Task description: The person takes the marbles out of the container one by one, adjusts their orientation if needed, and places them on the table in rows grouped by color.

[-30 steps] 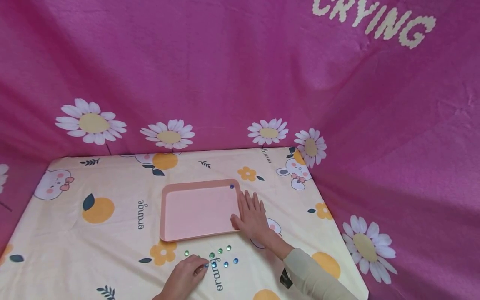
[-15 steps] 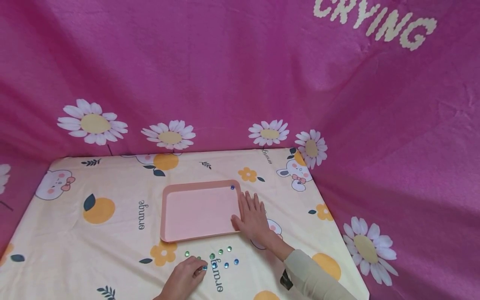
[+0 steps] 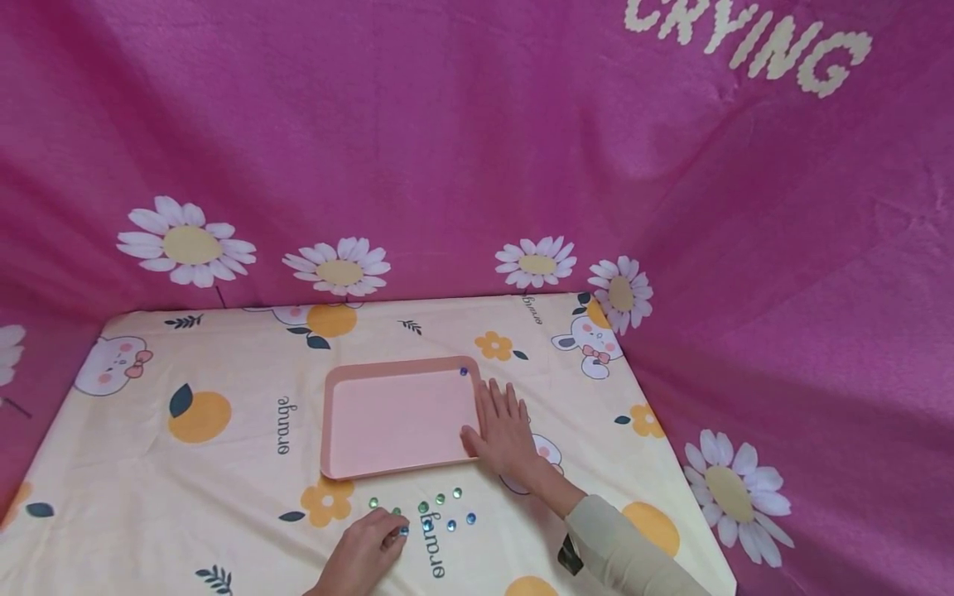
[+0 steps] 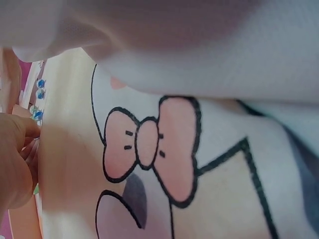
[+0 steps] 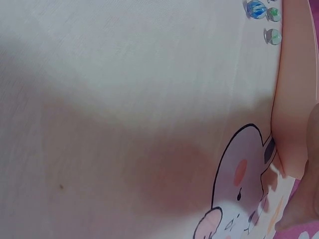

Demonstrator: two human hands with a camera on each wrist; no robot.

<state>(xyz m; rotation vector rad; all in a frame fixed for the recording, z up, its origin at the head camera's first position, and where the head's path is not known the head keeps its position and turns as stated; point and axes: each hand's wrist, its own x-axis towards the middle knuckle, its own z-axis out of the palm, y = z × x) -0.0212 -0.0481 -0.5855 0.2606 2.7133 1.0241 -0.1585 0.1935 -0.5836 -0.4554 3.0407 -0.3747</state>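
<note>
A blue glass marble shows at the fingertips of my left hand, which pinches it low over the patterned cloth. Just right of that hand lie several loose marbles, blue ones such as this marble and green ones such as this marble. Behind them is a shallow pink tray with one dark blue marble in its far right corner. My right hand rests on the tray's right edge, fingers straight, thumb over the rim. The left wrist view shows the left fingers beside blue marbles.
The cloth has printed oranges, flowers and rabbits, and covers the whole table. Pink-purple curtains with daisies hang close behind and to the right. A grey-beige sleeve covers the right forearm.
My left hand has shifted slightly left with the blue marble, away from the loose ones. The right hand and the tray have kept their places.
</note>
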